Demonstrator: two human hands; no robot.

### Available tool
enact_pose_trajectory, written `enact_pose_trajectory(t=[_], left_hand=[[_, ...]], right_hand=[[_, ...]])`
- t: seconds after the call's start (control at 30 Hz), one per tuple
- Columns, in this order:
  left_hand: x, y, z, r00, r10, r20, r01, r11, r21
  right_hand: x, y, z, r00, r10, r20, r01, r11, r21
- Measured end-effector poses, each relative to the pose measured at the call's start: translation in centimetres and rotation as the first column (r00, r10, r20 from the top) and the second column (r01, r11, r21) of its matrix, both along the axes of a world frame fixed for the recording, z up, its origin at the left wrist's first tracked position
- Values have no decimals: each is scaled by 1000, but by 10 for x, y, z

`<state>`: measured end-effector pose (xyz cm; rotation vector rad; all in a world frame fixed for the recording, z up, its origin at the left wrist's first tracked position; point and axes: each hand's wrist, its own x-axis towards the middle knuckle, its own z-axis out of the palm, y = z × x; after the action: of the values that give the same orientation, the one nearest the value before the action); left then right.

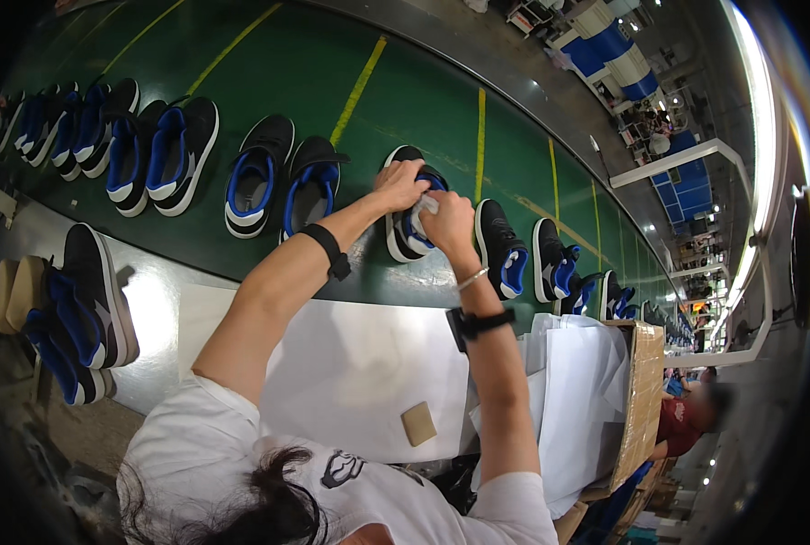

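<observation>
We see a long green conveyor belt (405, 91) with yellow lines curving across the view, carrying rows of black and blue shoes (164, 154) set in pairs. In front of it lies a broad white sheet of paper (359, 363) on the worktable, and to the right a cardboard box (643, 400) stuffed with white tissue paper (577, 381). A further stack of black and blue shoes (82, 313) stands at the table's left end. On the belt's near edge sits the one shoe (407, 227) we are working on. Our left hand (398, 186) is closed over its upper rim, while our right hand (447, 222) grips a small wad of white paper (426, 207) at its opening. A small tan square block (418, 423) rests on the white sheet.
</observation>
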<state>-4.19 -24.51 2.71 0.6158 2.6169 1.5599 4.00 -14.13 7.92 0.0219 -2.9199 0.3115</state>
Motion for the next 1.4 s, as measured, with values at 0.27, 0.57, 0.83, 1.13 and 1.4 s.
enact_pose_trajectory(t=[0.27,0.57,0.83,1.13,1.4], left_hand=[[-1,-12,5,996,15,82,-11,999,-48],[11,5,22,997,43,-59,-53,983,-174],[22,9,17,985,-59,-163,20,973,-230],[112,-48,51,875,-124,-468,74,990,-124],[273,-169,19,853,-521,45,516,823,-237]], right_hand=[[-1,17,-37,953,299,51,-278,927,-254],[-17,30,-38,936,306,177,-284,949,-139],[19,13,-42,935,245,255,-304,926,225],[41,69,-50,987,-139,78,86,878,471],[281,-2,12,998,-19,-63,10,989,-149]])
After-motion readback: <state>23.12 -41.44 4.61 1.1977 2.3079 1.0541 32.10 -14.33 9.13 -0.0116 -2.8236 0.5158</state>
